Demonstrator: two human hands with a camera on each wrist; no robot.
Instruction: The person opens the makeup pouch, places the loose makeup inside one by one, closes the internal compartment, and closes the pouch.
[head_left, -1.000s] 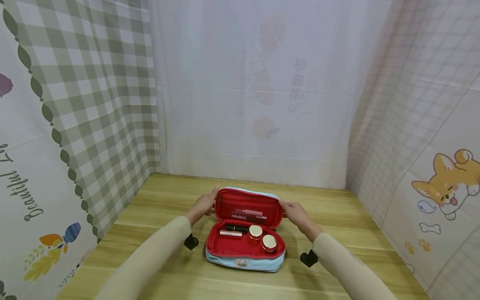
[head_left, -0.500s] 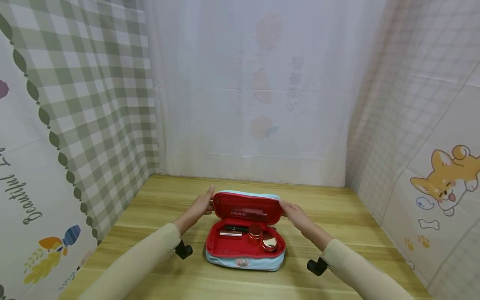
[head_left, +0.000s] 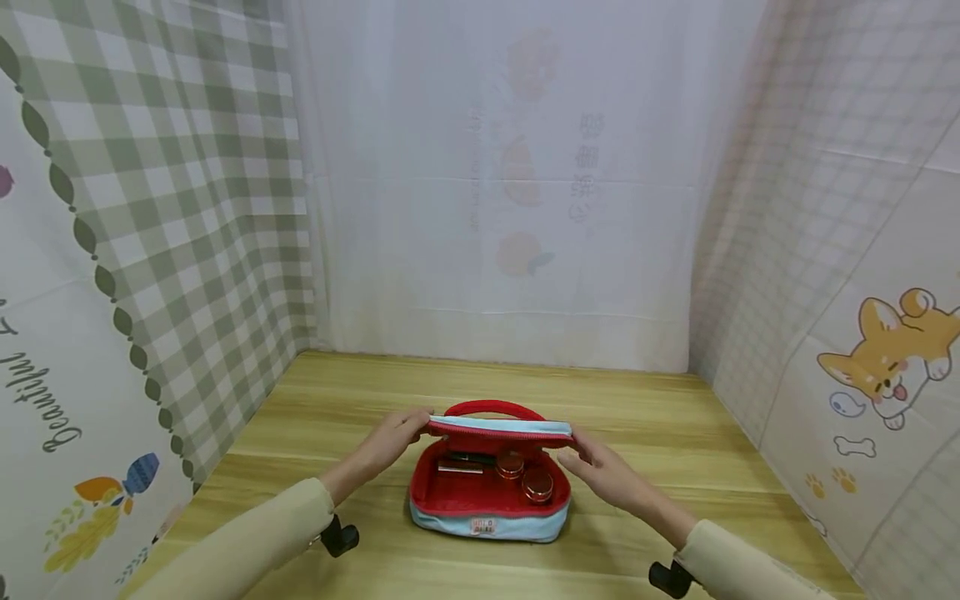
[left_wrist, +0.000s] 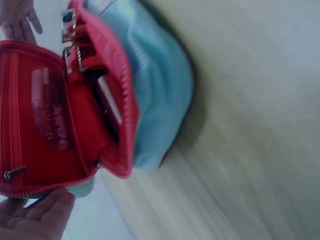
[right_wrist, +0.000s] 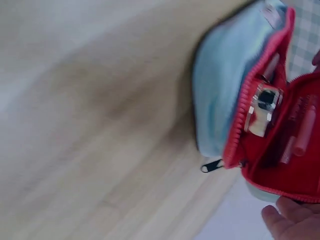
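A light-blue cosmetic bag (head_left: 517, 527) with a red lining sits on the table, its lid (head_left: 498, 429) tilted partway down over the lower half. Two gold-topped red jars (head_left: 537, 486), a slim silvery tube (head_left: 461, 468) and a dark stick lie inside. Pink tubes (left_wrist: 49, 107) show behind the lid's clear inner pocket. My left hand (head_left: 390, 442) touches the lid's left corner, fingers on its outer side. At the right corner, my right hand (head_left: 611, 475) rests its fingers against the lid, the thumb apart from it.
The bag's red handle (head_left: 495, 407) arches up behind the lid. A zipper pull (right_wrist: 212, 166) hangs beside the bag's hinge end. The wooden table (head_left: 360, 550) is bounded by a checked cloth (head_left: 262, 217) at left, a white curtain (head_left: 420, 250) behind and a printed cloth (head_left: 795, 417) at right.
The lid has swung forward and down from nearly upright, bringing the red handle into sight. Both hands have moved down with it. The jars and tubes inside have stayed in place.
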